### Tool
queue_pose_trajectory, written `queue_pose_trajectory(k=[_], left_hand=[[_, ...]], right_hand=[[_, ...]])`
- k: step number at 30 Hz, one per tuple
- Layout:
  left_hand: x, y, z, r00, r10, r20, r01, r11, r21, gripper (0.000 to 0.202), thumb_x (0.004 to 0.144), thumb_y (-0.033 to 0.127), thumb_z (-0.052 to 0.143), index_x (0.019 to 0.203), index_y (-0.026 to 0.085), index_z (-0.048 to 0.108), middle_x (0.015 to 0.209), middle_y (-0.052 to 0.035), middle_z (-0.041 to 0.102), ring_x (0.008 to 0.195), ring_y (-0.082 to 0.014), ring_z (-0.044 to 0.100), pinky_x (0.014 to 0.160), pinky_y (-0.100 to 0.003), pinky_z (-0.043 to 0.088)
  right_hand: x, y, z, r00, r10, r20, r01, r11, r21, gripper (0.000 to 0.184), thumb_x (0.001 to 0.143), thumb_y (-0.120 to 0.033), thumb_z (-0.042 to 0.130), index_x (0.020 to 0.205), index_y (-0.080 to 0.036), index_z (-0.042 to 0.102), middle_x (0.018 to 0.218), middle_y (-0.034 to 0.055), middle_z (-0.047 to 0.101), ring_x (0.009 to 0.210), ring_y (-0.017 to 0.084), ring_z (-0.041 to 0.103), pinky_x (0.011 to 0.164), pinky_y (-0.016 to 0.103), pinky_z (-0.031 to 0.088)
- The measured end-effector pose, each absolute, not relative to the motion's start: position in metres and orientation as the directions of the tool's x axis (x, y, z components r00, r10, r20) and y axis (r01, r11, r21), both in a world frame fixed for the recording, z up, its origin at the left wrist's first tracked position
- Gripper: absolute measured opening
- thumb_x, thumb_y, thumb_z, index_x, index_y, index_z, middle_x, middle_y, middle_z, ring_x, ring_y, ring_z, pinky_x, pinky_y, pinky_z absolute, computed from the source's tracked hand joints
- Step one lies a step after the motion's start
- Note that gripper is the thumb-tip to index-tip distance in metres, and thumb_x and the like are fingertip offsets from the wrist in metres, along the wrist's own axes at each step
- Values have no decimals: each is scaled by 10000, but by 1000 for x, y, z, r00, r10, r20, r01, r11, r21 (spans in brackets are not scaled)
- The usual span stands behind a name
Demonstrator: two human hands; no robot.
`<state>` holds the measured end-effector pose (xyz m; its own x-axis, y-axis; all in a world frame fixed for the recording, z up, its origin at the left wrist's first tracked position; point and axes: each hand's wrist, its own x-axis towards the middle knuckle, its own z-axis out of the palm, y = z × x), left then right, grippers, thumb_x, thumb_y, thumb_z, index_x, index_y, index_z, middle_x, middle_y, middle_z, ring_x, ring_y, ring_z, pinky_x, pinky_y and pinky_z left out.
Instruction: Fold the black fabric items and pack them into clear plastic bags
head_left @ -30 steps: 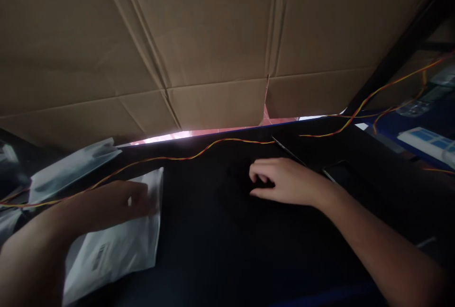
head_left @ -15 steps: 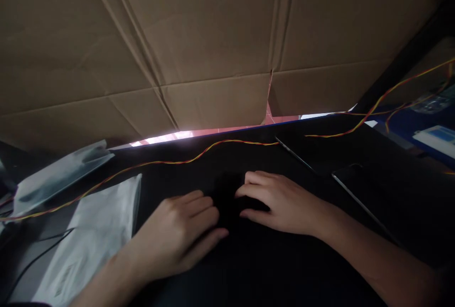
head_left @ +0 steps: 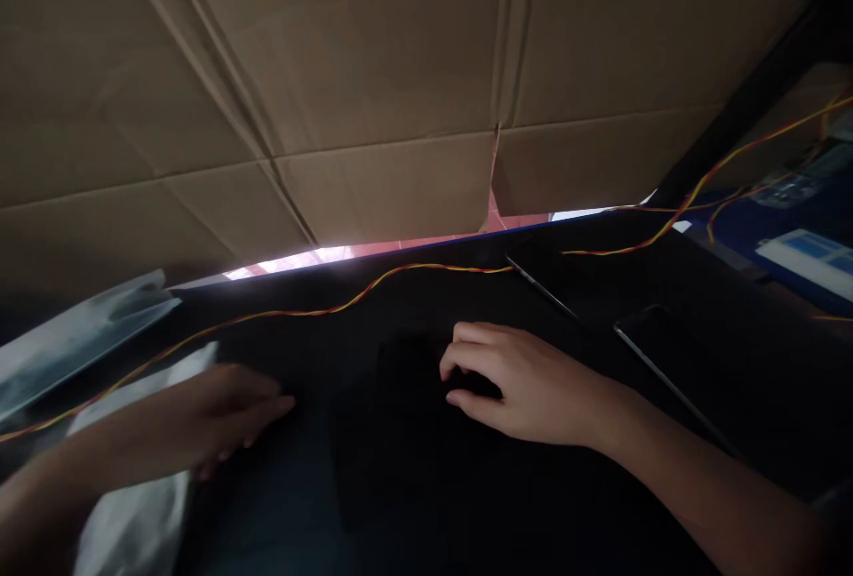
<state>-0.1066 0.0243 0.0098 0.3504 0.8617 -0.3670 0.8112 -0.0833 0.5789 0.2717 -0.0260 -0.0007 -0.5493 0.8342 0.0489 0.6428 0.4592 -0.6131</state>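
Observation:
My left hand (head_left: 230, 412) is over the white plastic pouch (head_left: 139, 518) on the left, apart from my right hand. It is blurred, with several fingers folded underneath, so its grip does not show clearly. Near the middle of the black tabletop (head_left: 320, 327), my right hand (head_left: 503, 376) has its fingers curled and its thumb close to the index fingertip. Dark shapes lie beside those fingertips; against the black surface I cannot make out what they are. A flat black phone-like slab (head_left: 546, 283) lies just beyond my right hand.
A second dark slab (head_left: 673, 372) lies to the right. A red-yellow twisted wire (head_left: 280, 313) runs across the table. At far left sits another translucent pouch (head_left: 86, 332). Cardboard (head_left: 373, 52) walls off the back. A white-and-blue box (head_left: 806, 260) stands at right.
My left hand has moved left, away from my right hand, and now covers part of the white pouch. My right hand stays nearly still. The view has shifted slightly.

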Motion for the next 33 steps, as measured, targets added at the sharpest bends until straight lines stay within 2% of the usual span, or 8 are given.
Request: queue_pose_trajectory(k=[4, 8, 10, 14, 21, 24, 27, 33], left_hand=[[-130, 32, 6, 295, 740, -604, 870, 53, 490, 510, 951, 616, 613, 634, 217, 622, 508, 62, 616, 425, -136, 635, 407, -180, 415], [-84, 17, 19, 585, 790, -184, 732, -416, 540, 424, 1012, 438, 565, 645, 227, 590, 550, 84, 564, 468, -84, 548, 454, -157, 399], [-52, 4, 24, 683, 730, 25, 609, -588, 533, 324, 1042, 354, 547, 753, 228, 624, 677, 55, 630, 581, -102, 601, 557, -183, 468], [-12, -12, 18, 777, 629, 30, 536, -686, 491, 86, 1028, 313, 607, 1045, 255, 667, 932, -2, 703, 774, -160, 688, 677, -247, 525], [-14, -18, 8, 766, 632, 114, 416, -624, 661, 271, 1034, 342, 623, 1302, 325, 589, 1166, -29, 705, 1026, -211, 710, 874, -302, 583], [-18, -26, 4, 699, 702, 137, 362, -512, 779, 521, 1050, 522, 610, 1529, 397, 448, 1325, -53, 690, 1180, -266, 700, 976, -371, 595], [-16, -32, 1, 616, 782, 94, 256, -312, 915, 820, 973, 789, 552, 1650, 386, 325, 1521, -103, 587, 1364, -362, 612, 1056, -459, 593], [-18, -18, 10, 384, 918, -99, 168, 36, 985, 741, 936, 393, 784, 1579, 431, 419, 1467, -54, 654, 1286, -324, 685, 940, -353, 643]], right_hand=[[270, -27, 1, -545, 835, 78, 631, 469, -618, 86, 979, -231, 709, 1063, -243, 700, 1019, 3, 685, 862, 154, 643, 760, 308, 459], [272, -26, 3, -337, 936, 101, 687, 318, -653, 126, 1032, -363, 653, 1002, -241, 651, 837, -27, 693, 678, 131, 611, 622, 293, 405], [275, -25, 4, -209, 976, 66, 769, 206, -606, 338, 1054, -491, 596, 839, -233, 632, 706, -20, 670, 613, 145, 593, 588, 316, 370], [278, -26, 4, -158, 981, -113, 832, 71, -551, 596, 951, -749, 613, 651, -235, 642, 626, 17, 678, 582, 182, 601, 554, 340, 344], [276, -29, 11, -281, 943, -179, 606, 29, -795, 355, 963, -455, 721, 725, -215, 613, 700, -25, 664, 633, 142, 600, 536, 285, 377], [272, -34, 21, -453, 891, 45, 318, 209, -925, 203, 1025, -403, 685, 955, -216, 723, 983, 5, 717, 904, 161, 686, 801, 298, 527], [266, -40, 27, -629, 750, 205, 88, 332, -939, 211, 1052, -288, 674, 1248, -251, 743, 1249, 33, 704, 1179, 169, 672, 1079, 336, 491], [267, -38, 15, -481, 846, 229, 279, 395, -875, 202, 1010, -270, 725, 1211, -258, 713, 1230, 31, 698, 1162, 190, 667, 1013, 342, 532]])
